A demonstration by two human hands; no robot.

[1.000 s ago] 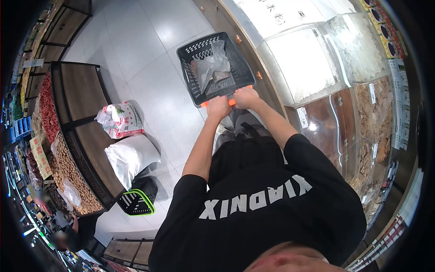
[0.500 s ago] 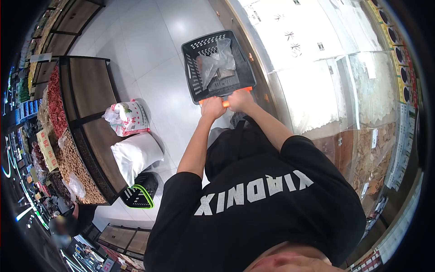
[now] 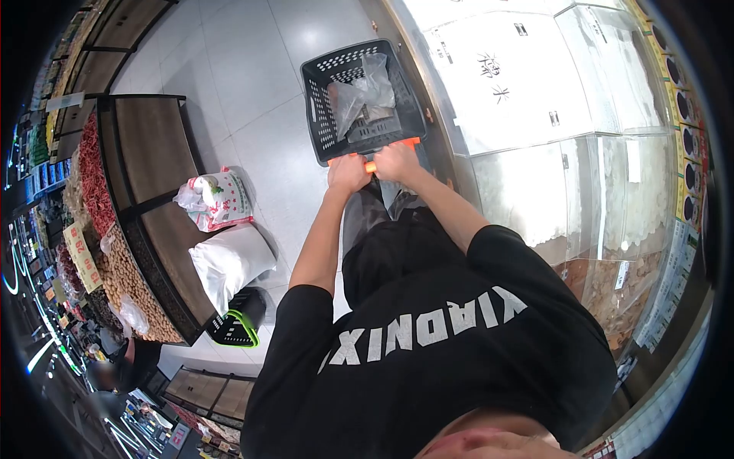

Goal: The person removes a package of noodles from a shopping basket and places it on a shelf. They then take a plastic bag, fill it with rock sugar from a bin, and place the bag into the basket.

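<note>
A black shopping basket (image 3: 312, 122) with round holes in its walls hangs out in front of me at the top centre. Crumpled clear plastic bags (image 3: 373, 90) lie inside it. Both my hands are wrapped round its orange handle (image 3: 371, 167): my left hand (image 3: 349, 173) on the left part, my right hand (image 3: 397, 161) on the right part. The fingers of both are closed and close together, with a bit of orange showing between them.
At the left, bins of nuts and red dried goods (image 3: 95, 172) stand on a wooden counter. White sacks (image 3: 232, 256) and a green-rimmed black basket (image 3: 232, 330) sit on the floor beside it. Clear-lidded bins (image 3: 527, 191) line the right. Another person (image 3: 138, 367) is at lower left.
The basket and both my hands have shifted slightly up and left in the view. The bins at the right have changed position in view. My grip on the handle is unchanged.
</note>
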